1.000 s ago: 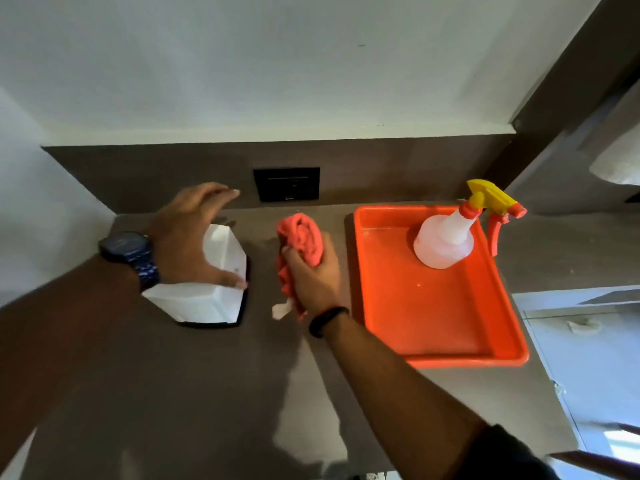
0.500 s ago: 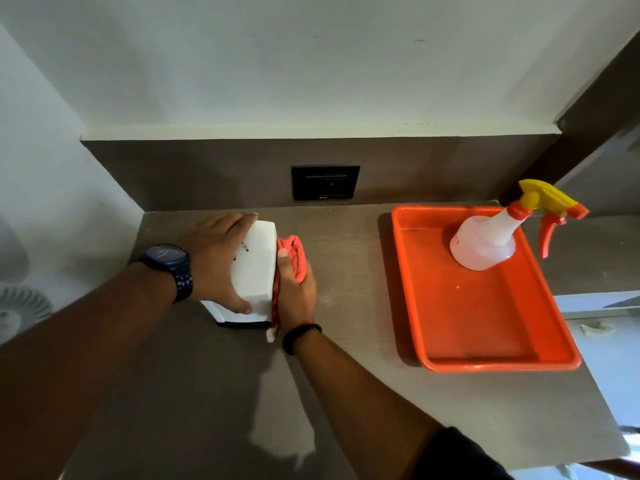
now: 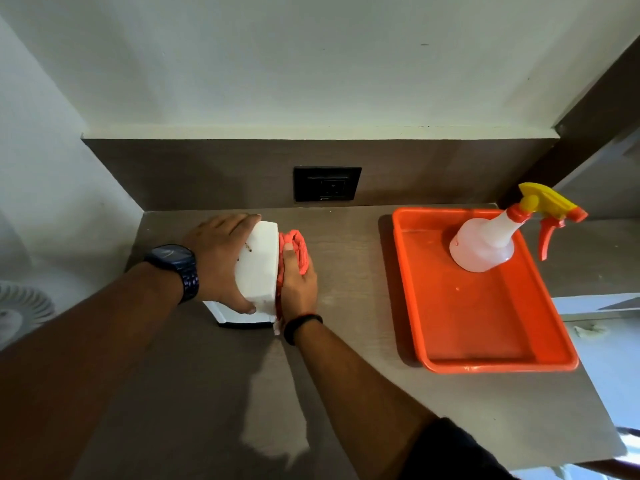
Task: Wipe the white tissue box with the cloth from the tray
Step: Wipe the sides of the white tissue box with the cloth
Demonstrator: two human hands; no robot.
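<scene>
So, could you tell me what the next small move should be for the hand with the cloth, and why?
Probably slide the right hand along the box's right side, toward the person. It presses the orange cloth flat against that face of the white tissue box, while the left hand grips the box from above, steadying it on the counter.

We see a grey-brown countertop (image 3: pixel 346 393) running to a dark brown backsplash (image 3: pixel 207 174) along the far edge. 1 black wall socket (image 3: pixel 327 183) is set in that backsplash, near its middle. Above it rises a plain pale wall (image 3: pixel 311 64), and another pale wall (image 3: pixel 41 150) closes the left side. At far right we see a dark brown panel (image 3: pixel 602 98). A white slatted fan (image 3: pixel 20 310) shows at the left edge. Light falls soft and even.
</scene>
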